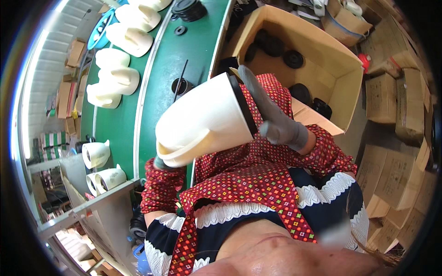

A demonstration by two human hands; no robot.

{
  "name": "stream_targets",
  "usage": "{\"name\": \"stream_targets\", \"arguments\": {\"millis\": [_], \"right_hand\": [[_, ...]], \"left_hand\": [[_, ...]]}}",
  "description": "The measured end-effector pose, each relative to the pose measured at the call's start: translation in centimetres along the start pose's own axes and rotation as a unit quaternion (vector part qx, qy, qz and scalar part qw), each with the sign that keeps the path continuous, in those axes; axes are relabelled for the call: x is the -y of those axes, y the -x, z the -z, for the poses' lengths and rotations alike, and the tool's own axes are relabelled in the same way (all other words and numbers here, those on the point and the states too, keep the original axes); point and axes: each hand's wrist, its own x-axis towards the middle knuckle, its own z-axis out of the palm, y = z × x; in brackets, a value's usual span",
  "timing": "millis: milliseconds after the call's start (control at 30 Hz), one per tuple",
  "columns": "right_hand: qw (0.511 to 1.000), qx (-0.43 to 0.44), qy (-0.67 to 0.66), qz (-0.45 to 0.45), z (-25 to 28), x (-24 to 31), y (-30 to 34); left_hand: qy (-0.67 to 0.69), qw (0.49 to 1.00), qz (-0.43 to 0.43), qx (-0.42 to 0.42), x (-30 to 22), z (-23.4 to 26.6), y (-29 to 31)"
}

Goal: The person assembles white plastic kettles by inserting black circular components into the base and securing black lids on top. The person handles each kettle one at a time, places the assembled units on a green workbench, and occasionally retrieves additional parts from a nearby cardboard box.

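A white plastic kettle body (pixel 202 119) lies on its side in front of my lap, its cream handle (pixel 189 146) facing me. A black ring-shaped base (pixel 243 106) sits on its wide right end. My left hand (pixel 162 164), in a grey glove, is at the narrow left end and supports the kettle body; its fingers are mostly hidden behind it. Against the black base is my grey-gloved right hand (pixel 274 117), its fingers stretched out and the thumb apart. Behind the kettle body, a black round part (pixel 182 86) and a thin dark rod (pixel 182 76) rest on the green belt (pixel 159 60).
White kettle bodies (pixel 119 79) stand along the belt's far left side. A stack of black discs (pixel 189 10) is at the back. On the right stands an open cardboard box (pixel 322 55) holding several black round parts (pixel 293 59). More cartons (pixel 382 99) are piled farther right.
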Motion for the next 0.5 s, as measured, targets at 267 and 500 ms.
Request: {"name": "stream_targets", "arguments": {"millis": [267, 500], "right_hand": [[0.98, 0.055, 0.132, 0.135, 1.2, 1.6, -3.7], [0.935, -0.153, -0.275, -0.164, -2.9, -1.6, -1.6]], "left_hand": [[0.038, 0.994, -0.062, 0.084, 4.7, -1.7, -2.9], [-0.128, 0.98, -0.151, 0.028, -1.4, 0.2, -1.8]]}}
